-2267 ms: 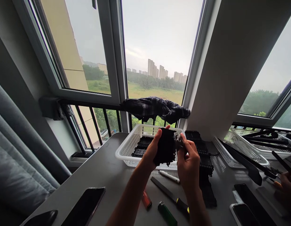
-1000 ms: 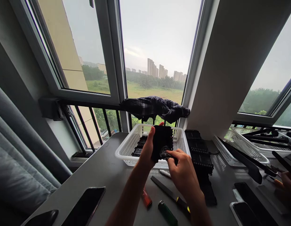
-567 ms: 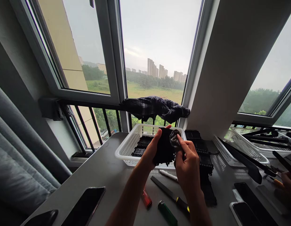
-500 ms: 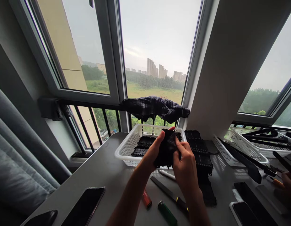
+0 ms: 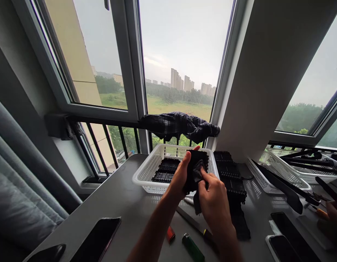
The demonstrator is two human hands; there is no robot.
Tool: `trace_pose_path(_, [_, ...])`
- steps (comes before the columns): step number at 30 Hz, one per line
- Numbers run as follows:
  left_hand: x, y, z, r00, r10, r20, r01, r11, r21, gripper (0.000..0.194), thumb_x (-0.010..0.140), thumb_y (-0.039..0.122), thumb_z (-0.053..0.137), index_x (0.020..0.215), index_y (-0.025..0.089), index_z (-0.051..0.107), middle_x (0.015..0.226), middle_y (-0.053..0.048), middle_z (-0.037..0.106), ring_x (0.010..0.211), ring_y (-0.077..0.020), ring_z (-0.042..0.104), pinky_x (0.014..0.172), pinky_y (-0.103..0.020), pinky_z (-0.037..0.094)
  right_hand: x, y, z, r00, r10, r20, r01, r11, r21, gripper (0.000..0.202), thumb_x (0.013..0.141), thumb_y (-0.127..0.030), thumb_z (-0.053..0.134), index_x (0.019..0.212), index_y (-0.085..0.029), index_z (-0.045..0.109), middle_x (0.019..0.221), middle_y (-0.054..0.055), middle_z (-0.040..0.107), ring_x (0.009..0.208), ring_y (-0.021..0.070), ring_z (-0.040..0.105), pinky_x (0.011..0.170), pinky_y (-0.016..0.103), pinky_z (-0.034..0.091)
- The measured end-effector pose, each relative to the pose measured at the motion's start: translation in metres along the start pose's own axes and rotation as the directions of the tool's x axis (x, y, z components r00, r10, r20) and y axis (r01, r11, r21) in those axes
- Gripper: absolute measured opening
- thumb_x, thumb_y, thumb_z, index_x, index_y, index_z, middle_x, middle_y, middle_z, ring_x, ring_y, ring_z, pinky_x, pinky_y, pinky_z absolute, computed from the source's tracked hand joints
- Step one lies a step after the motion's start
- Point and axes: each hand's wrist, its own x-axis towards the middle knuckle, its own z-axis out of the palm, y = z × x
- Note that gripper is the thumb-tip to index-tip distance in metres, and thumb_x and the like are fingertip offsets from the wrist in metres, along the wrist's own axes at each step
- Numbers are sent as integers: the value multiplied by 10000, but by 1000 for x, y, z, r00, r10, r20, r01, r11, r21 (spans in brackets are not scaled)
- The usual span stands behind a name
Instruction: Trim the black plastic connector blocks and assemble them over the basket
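Nearest you, the green lighter (image 5: 193,248) lies below your right fingers, the red lighter (image 5: 171,234) to its left; the file (image 5: 190,220) slants just beyond the green one, its handle partly hidden by your right forearm. The phone (image 5: 96,240) lies on the table (image 5: 121,207), well left of your fingers.

Your left hand (image 5: 179,178) grips the black panel (image 5: 190,173), raised and tilted above the tabletop: thumb along its left edge, the other fingers behind, one fingertip showing past the top. Your right hand (image 5: 214,194) has its fingers gathered on the grey cloth (image 5: 197,171), index finger extended and pressing it to the panel's face; a loose end hangs below those fingers.

Handling (judged by appearance): the panel should be light and stiff, probably plastic; its face may prove slippery, and the small teeth along its edges could chip or snag the cloth, which looks soft. Hold it by the side under your left thumb, backed from behind, clear of the teeth.

Beyond your fingers stands the white basket (image 5: 146,182), with spare panels (image 5: 165,170) inside, left of the grip; a dark row of pieces (image 5: 230,174) extends right of your right fingers. Farthest, a plaid garment (image 5: 181,125) drapes the railing (image 5: 108,138) before the window.
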Motion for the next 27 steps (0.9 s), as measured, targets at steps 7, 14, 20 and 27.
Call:
trace_pose_path(7, [2,12,-5,994,90,-57,-93,995,-45,645,818,562,603,1378,268,481,919,-43,686,737,-160,648,693,-274,531,-7,0,5,998,1,61,-6,996,84,398,852,-201,455,1164,-179,701,1098,92,707,1043,262,632,904,363,462])
trace_pose_path(14, [0,17,-7,1000,14,-18,-15,998,-53,606,851,539,570,1376,247,491,916,-60,689,712,-163,655,688,-286,544,-2,2,-4,998,12,59,-16,998,65,357,836,-177,409,660,-183,719,627,31,653,628,177,581,589,258,411])
trace_pose_path(20, [1,11,-6,991,-126,39,126,992,-3,603,846,539,574,1371,249,510,924,-79,705,735,-187,667,703,-303,543,4,7,-10,977,-48,-206,119,929,350,361,867,-209,407,1053,-169,714,873,43,661,756,168,597,663,243,461])
trace_pose_path(27, [1,3,-4,985,-163,63,162,986,27,612,788,532,661,1300,204,596,650,-8,607,581,-112,557,579,-194,444,1,1,-4,988,-154,4,152,978,143,529,878,-130,360,1372,-214,531,938,47,616,765,152,582,679,237,456])
